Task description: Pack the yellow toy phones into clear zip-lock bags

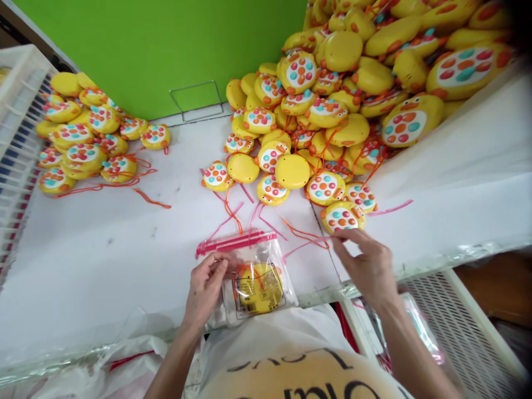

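Left hand [206, 285] pinches the side of a clear zip bag [253, 277] holding a yellow toy [258, 287]; its label is unreadable. Right hand [368, 263], well apart, grips a pink cord [305, 244]. Beyond lies a toy pile [332, 111] on the white table [103, 244].

big heap of yellow toys [357, 83] ahead on my right | smaller pile [83, 138] on my left | wire stand [196, 100] by green wall [166, 44] | white crate [16, 138] far left
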A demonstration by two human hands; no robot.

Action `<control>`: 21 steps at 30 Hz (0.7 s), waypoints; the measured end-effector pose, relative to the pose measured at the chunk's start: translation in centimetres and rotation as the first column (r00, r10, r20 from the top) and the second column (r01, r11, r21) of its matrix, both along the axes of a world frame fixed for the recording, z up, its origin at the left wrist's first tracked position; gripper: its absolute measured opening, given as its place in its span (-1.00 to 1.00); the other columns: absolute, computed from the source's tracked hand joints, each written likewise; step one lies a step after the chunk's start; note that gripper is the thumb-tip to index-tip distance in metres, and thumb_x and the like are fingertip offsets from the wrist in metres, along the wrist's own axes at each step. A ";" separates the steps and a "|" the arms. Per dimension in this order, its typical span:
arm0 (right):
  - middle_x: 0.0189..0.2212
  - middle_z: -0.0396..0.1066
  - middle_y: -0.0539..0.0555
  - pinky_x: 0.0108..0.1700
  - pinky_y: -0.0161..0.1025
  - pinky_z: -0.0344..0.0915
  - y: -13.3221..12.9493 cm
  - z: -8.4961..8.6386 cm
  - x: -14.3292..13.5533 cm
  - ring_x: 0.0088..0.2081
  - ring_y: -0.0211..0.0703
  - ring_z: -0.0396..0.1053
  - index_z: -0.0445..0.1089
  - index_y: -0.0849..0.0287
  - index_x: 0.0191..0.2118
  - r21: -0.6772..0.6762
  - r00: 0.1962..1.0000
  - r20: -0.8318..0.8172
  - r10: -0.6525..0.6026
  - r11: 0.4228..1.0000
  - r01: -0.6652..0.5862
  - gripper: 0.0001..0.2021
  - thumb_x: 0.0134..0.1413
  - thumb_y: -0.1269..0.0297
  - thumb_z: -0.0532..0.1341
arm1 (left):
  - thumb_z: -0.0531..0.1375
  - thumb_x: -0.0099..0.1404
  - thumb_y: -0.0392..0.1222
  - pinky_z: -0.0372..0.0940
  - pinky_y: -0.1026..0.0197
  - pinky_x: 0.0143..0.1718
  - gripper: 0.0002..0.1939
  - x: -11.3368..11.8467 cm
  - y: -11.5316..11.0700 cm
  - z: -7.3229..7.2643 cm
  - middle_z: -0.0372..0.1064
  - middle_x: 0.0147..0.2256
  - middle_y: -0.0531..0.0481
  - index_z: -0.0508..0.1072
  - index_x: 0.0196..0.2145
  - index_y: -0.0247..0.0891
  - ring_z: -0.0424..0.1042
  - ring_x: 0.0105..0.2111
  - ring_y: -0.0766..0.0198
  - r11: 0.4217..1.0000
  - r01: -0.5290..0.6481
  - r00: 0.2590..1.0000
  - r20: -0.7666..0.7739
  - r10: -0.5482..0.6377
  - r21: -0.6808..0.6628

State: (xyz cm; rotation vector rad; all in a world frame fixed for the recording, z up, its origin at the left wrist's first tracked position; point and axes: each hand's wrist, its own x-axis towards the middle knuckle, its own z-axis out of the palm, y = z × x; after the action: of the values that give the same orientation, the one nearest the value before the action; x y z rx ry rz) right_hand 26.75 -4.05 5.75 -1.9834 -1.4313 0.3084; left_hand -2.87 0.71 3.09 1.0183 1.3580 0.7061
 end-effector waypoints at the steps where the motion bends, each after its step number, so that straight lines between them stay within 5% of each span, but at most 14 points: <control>1: -0.42 0.46 0.03 -0.34 -0.27 0.31 0.4 -0.2 -1.2 -0.38 -0.17 0.41 0.43 0.11 -0.37 -0.018 0.998 -0.022 0.060 0.998 -0.060 -0.86 0.09 0.26 0.13 | 0.19 0.22 -0.06 0.39 0.21 -0.27 -0.80 0.0 0.0 0.0 0.53 -0.33 -0.03 0.41 -0.31 -0.25 0.51 -0.37 0.21 1.000 -0.002 1.000 0.007 0.002 -0.007; 5: -0.48 0.44 0.02 -0.37 -0.31 0.28 1.5 -1.6 -3.4 -0.46 -0.23 0.38 0.42 0.13 -0.38 -0.085 0.986 -0.048 0.162 0.983 -0.166 -0.83 0.10 0.32 0.08 | 0.19 0.23 -0.06 0.39 0.20 -0.26 -0.79 -0.3 -0.3 -0.1 0.53 -0.31 -0.06 0.41 -0.28 -0.26 0.52 -0.35 0.20 0.999 -0.011 0.999 0.032 0.012 -0.036; 18: -0.52 0.42 0.02 -0.42 -0.28 0.20 1.4 -2.7 0.1 -0.52 -0.21 0.33 0.42 0.13 -0.42 -0.131 0.993 0.084 -0.081 0.987 0.091 -0.84 0.04 0.20 0.15 | 0.20 0.21 -0.05 0.41 0.18 -0.30 -0.76 -0.5 -0.4 -0.4 0.54 -0.26 -0.10 0.41 -0.26 -0.27 0.53 -0.33 0.15 0.998 -0.032 0.997 0.072 0.036 -0.059; 21: -0.31 0.44 0.07 -0.41 -0.26 0.23 1.3 -2.1 -0.3 -0.49 -0.22 0.34 0.43 0.12 -0.24 -0.120 0.998 0.049 -0.047 0.991 0.052 -0.82 0.04 0.26 0.13 | 0.20 0.21 -0.06 0.41 0.18 -0.29 -0.77 -0.5 -0.4 -0.4 0.54 -0.27 -0.09 0.41 -0.26 -0.26 0.53 -0.33 0.17 0.998 -0.037 0.996 0.075 0.041 -0.057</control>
State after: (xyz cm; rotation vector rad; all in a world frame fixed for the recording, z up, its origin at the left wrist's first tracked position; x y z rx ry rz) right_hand 26.44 -2.72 3.62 -2.1330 -1.4192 0.3371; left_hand -3.36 0.27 2.72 0.9139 1.3277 0.7251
